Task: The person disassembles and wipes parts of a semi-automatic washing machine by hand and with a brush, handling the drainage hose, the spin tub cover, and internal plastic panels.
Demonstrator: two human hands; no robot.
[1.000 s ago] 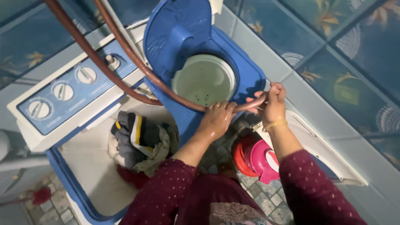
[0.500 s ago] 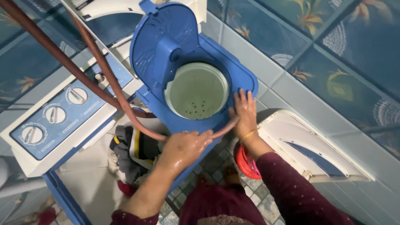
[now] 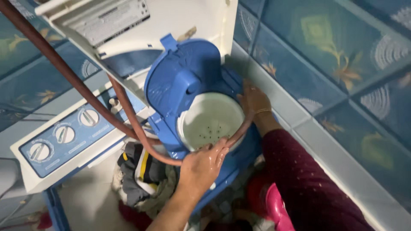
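I look down on a white and blue twin-tub washing machine, which fills the space ahead of both hands. Its blue round hinged lid stands tilted open just beyond the hands, above the white perforated spinner tub that sits between them. A long reddish-brown rubber hose runs down from the far upper left, loops under the tub's near rim and curves up along its right edge. My left hand, wet, is clenched around the hose at the tub's near edge. My right hand, wearing a thin gold bangle, rests on the tub's far right rim with fingers closed on the hose end. To the left of my left hand lies a heap of dark, yellow-striped wet clothes. Further left is the blue control panel with three white dials. Below my right forearm sits a pink plastic object.
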